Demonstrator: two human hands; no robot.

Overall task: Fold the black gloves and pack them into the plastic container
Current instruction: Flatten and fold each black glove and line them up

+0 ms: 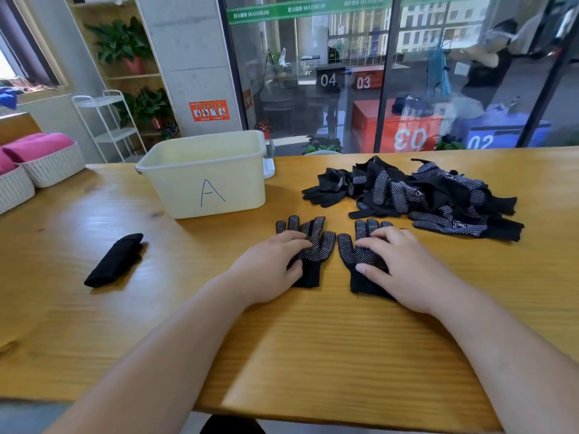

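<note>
Near side of plastic container (206, 183): left hand (275, 261) flat on left glove (326, 245), right hand (398, 264) flat on right glove (347, 250), fingers extended, gripping nothing; glove pile (432, 195) right of container, folded bundle (114, 260) front-left.

Table (313, 339) carries container (175, 189), glove pile (432, 195), two spread gloves (327, 242), folded bundle (114, 260).

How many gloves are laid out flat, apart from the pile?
2. The left glove lies under the left hand, the right glove under the right hand, side by side. The pile behind them is too tangled to count.
</note>
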